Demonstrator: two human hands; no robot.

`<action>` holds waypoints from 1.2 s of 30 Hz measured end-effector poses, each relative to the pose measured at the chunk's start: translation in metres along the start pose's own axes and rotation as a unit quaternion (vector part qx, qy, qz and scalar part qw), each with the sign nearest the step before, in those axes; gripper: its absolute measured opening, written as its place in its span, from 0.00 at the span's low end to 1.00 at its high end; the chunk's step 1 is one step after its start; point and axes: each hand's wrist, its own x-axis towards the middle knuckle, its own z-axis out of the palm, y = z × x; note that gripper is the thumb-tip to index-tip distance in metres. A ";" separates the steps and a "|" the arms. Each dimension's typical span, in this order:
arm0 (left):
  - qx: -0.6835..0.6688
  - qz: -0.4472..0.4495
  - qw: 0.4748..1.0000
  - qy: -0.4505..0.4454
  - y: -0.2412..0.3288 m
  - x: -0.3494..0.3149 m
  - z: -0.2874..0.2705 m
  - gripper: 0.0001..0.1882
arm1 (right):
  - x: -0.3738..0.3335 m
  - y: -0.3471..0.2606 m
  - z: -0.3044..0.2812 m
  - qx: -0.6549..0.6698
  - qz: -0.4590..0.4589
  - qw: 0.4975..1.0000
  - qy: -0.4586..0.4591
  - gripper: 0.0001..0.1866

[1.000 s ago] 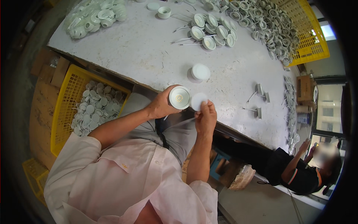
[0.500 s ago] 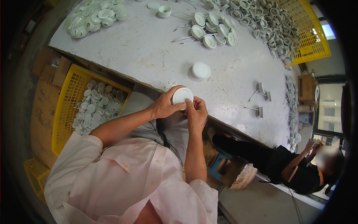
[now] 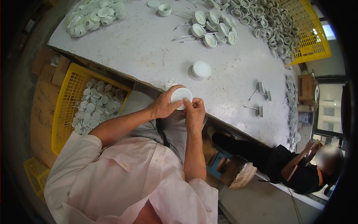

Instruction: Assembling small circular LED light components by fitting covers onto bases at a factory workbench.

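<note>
Nearest: one shirt [image 3: 123,175], pale, thin creased cloth. One left hand [image 3: 163,105], closed about the rim of a round white light fitting [image 3: 180,96], its fingers partly hidden. One right hand [image 3: 194,114], thumb flat on the fitting's face, remaining fingers bent in at the edge; pressing force cannot be told. The fitting sits between both hands at the near edge of the bench [image 3: 138,52]: circular, smooth, matt, face upward.

Hazards, in my judgement: off-centre thumb pressure could tilt or crack the face; a slackened grip on so smooth a rim could send it to the floor; soiled skin could smudge the white.

Beside the left arm: one yellow crate [image 3: 59,123], perforated plastic, holding many thin white discs [image 3: 93,108]. Bench top: pale, flat, scuffed, specked. On it, one squat white cylinder [image 3: 201,70], perhaps stacked discs; further off, a cluster of shallow cups [image 3: 198,31] with wire tails; one clear, wrinkled plastic bag [image 3: 99,16] of white fittings; one heap of greyish rings [image 3: 272,31].
</note>
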 end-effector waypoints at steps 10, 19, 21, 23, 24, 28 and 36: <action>0.033 0.011 0.999 0.015 -0.011 -0.009 -0.006 0.24 | 0.002 0.014 -0.001 0.013 0.041 0.998 -0.050 0.13; 0.032 -0.026 0.999 0.018 -0.011 -0.008 -0.012 0.24 | 0.007 0.021 0.003 0.002 0.026 0.998 -0.058 0.14; 0.004 -0.023 1.000 0.015 -0.014 -0.010 -0.017 0.25 | 0.007 0.019 0.004 -0.036 0.028 0.997 -0.063 0.13; -0.050 -0.016 0.998 0.046 -0.007 -0.017 -0.030 0.25 | 0.013 0.002 -0.003 -0.052 0.029 0.994 -0.089 0.10; -0.045 -0.019 0.995 0.087 -0.007 -0.024 -0.038 0.25 | 0.024 -0.010 -0.013 -0.049 0.003 0.997 -0.057 0.09; -0.035 -0.081 0.973 0.214 -0.025 -0.063 -0.100 0.21 | 0.105 -0.048 -0.106 -0.400 -0.259 0.844 0.247 0.13; 0.004 -0.257 0.864 0.433 -0.149 -0.183 -0.234 0.24 | 0.197 -0.089 -0.238 -0.658 -0.006 0.669 0.346 0.21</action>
